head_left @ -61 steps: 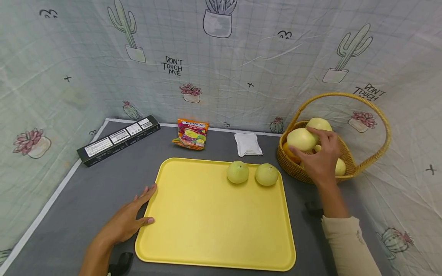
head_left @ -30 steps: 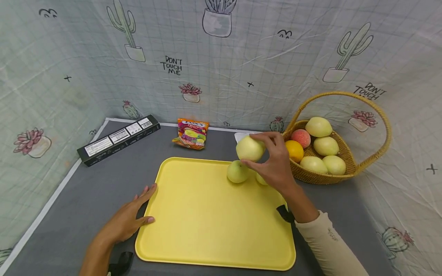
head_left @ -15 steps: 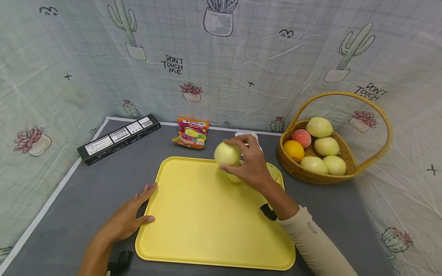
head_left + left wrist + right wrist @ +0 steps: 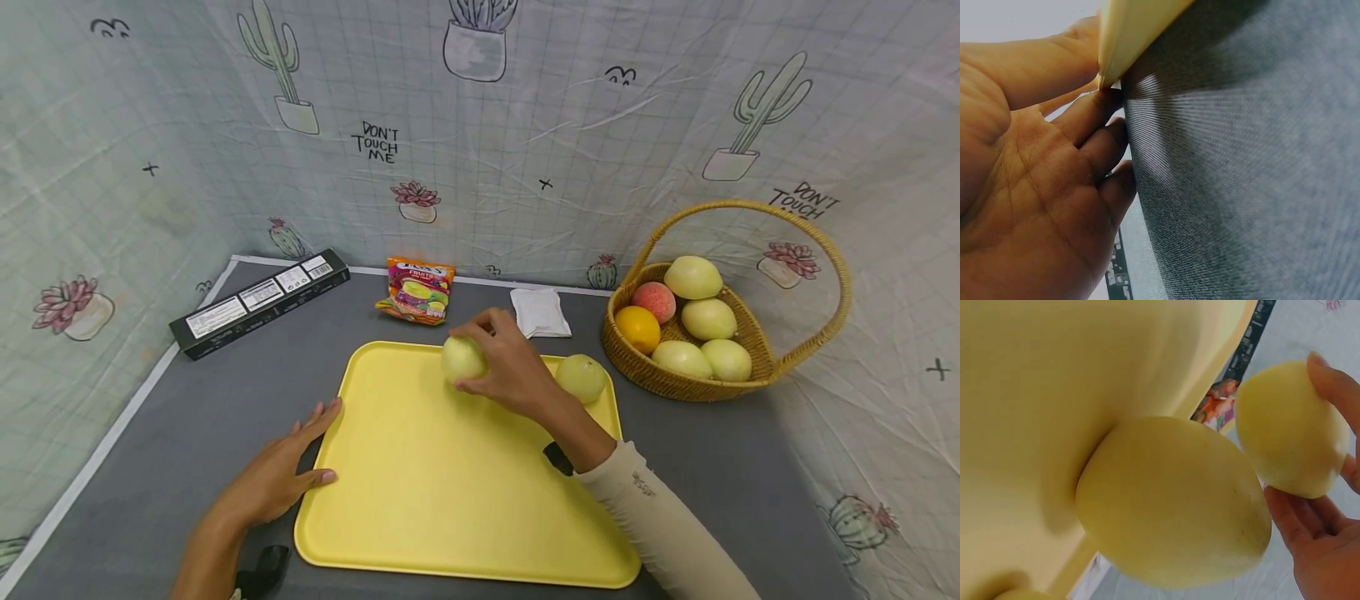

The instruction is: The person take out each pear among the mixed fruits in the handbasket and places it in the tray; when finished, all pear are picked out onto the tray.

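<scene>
Pale yellow-green round fruit is pinched by the right hand near the yellow rectangular tray's far rim. Released askew, it could roll into the speckled pale-green fruit (the left hand, fingers extended, touches the tray).

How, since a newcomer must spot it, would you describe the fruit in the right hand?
Start at the big yellow tray on the grey table. By its far edge, the right hand holds a round, pale yellow-green fruit. It is the only fruit gripped; its lookalikes rest on the tray or in the wicker basket.
</scene>
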A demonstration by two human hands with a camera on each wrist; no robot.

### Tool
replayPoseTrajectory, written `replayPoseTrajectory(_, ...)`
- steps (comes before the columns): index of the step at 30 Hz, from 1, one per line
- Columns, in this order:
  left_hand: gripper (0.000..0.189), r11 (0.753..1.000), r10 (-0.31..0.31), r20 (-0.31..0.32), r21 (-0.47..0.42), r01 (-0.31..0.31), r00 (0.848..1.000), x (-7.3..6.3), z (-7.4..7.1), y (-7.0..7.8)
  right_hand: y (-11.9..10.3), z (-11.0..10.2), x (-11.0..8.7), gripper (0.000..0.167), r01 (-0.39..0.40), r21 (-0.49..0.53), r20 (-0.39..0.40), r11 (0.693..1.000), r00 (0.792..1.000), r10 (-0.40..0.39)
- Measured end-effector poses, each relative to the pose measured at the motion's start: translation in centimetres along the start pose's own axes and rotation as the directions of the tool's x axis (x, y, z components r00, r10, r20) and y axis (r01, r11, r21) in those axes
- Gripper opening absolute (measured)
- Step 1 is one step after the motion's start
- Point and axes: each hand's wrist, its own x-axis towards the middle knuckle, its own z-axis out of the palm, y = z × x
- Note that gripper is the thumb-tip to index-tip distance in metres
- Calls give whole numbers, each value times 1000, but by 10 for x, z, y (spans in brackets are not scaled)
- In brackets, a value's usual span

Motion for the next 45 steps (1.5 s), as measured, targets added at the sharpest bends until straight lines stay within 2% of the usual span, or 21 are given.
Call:
replayPoseTrajectory(6,104,1000,7,-6,-8,-7,1000,0,2,-2,1,8,4,64,27,-64,56,998,998,-23)
replayPoseTrajectory(11,104,999,20,-14,-27,-20,1000,0,3,-4,2,14,6,64,46,-103,66,994,997,-39)
replayPoseTrajectory(18,105,1000,-6,-7,-8,6,1000,-1,5,-4,2,22,9,68,43,-227,85,973,996,-24)
replayPoseTrajectory(24,105,1000,-23,-4,3,23,1000,-1,5,-3,2,25,9,70,39,-267,87,963,996,-16)
replayPoseTrajectory(28,106,1000,-24,-7,0,24,1000,0,5,-2,1,23,8,68,14,-239,94,971,996,9)
replayPoseTrajectory(32,105,1000,-17,-13,-4,17,1000,-1,6,-2,-1,14,6,62,-30,-143,130,989,990,49)
replayPoseTrajectory(36,105,1000,-20,-11,-7,20,1000,0,5,-2,-1,6,4,60,-43,-68,164,997,985,53)
replayPoseTrajectory(45,105,1000,-6,-14,-5,6,1000,0,2,0,2,3,1,57,-21,-61,198,998,980,32)
